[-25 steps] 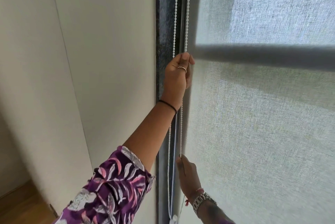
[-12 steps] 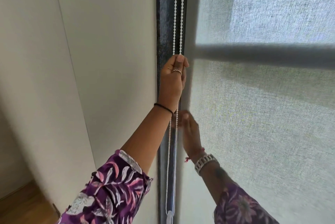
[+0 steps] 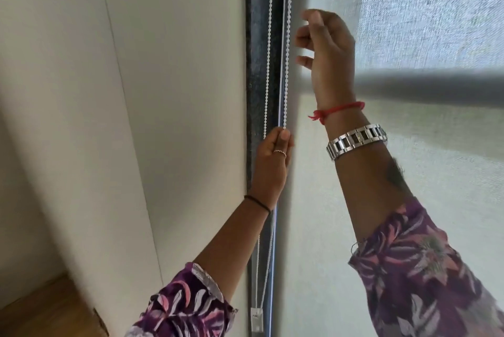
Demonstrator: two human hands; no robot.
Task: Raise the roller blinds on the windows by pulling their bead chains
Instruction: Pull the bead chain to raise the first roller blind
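Observation:
A grey woven roller blind (image 3: 409, 173) covers the window on the right. Its white bead chain (image 3: 287, 64) hangs in two strands along the dark window frame (image 3: 256, 77). My left hand (image 3: 274, 162) is closed around the right strand, pinching it between thumb and fingers. My right hand (image 3: 327, 47) is raised higher up, just right of the chain, fingers curled and apart, not touching the beads. The chain loop ends in a white clip (image 3: 256, 320) at the frame's bottom.
A pale wall (image 3: 136, 118) fills the left side, right up to the frame. A strip of wooden floor (image 3: 46, 309) shows at the bottom left. A dark horizontal window bar (image 3: 436, 85) shows through the blind.
My left hand has moved down the chain with the strand in its grip. My right hand has let go low down and risen above the left hand, beside the chain.

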